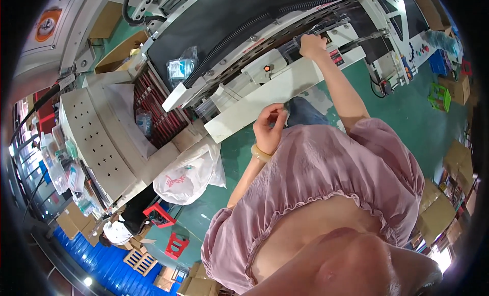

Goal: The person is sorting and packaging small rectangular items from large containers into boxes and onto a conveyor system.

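Factory workshop; belt machine; cardboard boxes; red stool; green floor

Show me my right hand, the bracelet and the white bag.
Right hand [312,46]: head view, back of the hand.
Bracelet [261,154]: head view, middle of the band.
White bag [197,182]: head view, crinkled side.

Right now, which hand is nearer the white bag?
Left: the left hand is right of the white bag; the right hand is farther right, at the machine.
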{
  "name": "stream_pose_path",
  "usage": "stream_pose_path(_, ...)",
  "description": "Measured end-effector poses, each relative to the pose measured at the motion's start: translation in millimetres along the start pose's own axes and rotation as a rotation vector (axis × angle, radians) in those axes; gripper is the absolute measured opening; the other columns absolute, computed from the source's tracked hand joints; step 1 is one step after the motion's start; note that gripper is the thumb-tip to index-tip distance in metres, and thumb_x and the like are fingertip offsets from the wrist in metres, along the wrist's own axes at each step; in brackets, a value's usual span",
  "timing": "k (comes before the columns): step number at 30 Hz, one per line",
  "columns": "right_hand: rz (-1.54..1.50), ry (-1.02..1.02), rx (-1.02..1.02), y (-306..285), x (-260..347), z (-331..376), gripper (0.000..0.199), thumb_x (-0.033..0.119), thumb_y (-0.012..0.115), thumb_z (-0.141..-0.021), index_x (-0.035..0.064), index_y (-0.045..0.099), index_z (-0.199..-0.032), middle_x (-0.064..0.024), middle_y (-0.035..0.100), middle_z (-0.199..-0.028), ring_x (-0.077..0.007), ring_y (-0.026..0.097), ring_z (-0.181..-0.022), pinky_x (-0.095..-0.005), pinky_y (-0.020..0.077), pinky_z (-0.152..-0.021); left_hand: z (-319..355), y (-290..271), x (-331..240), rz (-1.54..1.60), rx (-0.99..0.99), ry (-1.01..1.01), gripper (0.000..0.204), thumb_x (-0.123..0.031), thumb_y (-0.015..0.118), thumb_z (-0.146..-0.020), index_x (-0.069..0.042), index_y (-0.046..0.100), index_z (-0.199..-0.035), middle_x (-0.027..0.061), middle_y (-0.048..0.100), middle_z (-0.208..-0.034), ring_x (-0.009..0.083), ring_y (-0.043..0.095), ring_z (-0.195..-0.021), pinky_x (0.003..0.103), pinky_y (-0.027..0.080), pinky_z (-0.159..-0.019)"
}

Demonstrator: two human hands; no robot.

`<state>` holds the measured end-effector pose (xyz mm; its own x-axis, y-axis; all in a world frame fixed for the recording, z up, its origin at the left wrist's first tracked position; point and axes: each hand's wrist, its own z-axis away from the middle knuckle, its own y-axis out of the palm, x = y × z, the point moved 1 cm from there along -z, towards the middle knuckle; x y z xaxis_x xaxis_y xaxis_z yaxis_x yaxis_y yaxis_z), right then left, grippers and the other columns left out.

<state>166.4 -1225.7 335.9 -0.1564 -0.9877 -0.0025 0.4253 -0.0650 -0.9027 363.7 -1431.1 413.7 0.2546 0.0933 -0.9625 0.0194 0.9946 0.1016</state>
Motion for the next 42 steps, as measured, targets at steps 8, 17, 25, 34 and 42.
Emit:
stream_pose_path(8,-0.209,-0.364,-0.235,5,59,93,0.011,0.021,0.06,-0.069,0.0131,0.068,-0.072,-0.009,0.062,-0.076,-0.0277,0.059,-0.081,-0.0405,0.0465,-0.071,-2,-26,11,0.073,-0.111,-0.001,0.019,-0.002,0.06,-0.083,-0.001,0.058,-0.102,-0.0008,0.057,-0.076,0.003,0.051,-0.066,0.016,0.041,-0.061)
stream_pose_path(17,-0.85,-0.838,-0.154,4,80,177,0.008,0.014,0.059,-0.075,0.008,0.065,-0.076,-0.0091,0.06,-0.076,-0.0282,0.058,-0.077,-0.0369,0.0467,-0.068,10,-50,17,-0.009,-0.202,-0.054,0.031,-0.012,0.061,-0.085,-0.003,0.053,-0.113,0.0034,0.061,-0.089,0.0077,0.058,-0.07,0.019,0.044,-0.059)
stream_pose_path(25,-0.898,-0.746,0.238,43,140,226,0.031,0.011,0.069,-0.075,0.0065,0.06,-0.104,-0.006,0.064,-0.078,-0.0127,0.059,-0.067,-0.0255,0.0482,-0.061,70,-130,73,0.368,-0.508,-0.407,0.022,-0.018,0.06,-0.086,0.0,0.064,-0.097,0.0053,0.065,-0.082,0.0101,0.057,-0.062,0.023,0.047,-0.054)
stream_pose_path(34,-0.636,-1.078,0.316,35,175,257,0.024,0.011,0.066,-0.075,0.0034,0.061,-0.097,-0.007,0.062,-0.08,-0.0164,0.059,-0.07,-0.0273,0.046,-0.062,267,-460,219,0.108,-1.424,-0.001,0.032,-0.005,0.055,-0.079,-0.002,0.055,-0.111,0.0146,0.052,-0.114,0.0265,0.053,-0.101,0.045,0.049,-0.083)
stream_pose_path(42,-0.595,-0.896,0.021,35,113,246,0.023,0.016,0.065,-0.075,0.0048,0.061,-0.095,-0.0081,0.062,-0.08,-0.0216,0.06,-0.072,-0.0316,0.0465,-0.065,131,-341,128,0.722,-1.557,0.049,0.042,-0.01,0.055,-0.081,-0.006,0.042,-0.121,0.0114,0.048,-0.105,0.0207,0.051,-0.083,0.03,0.048,-0.069)
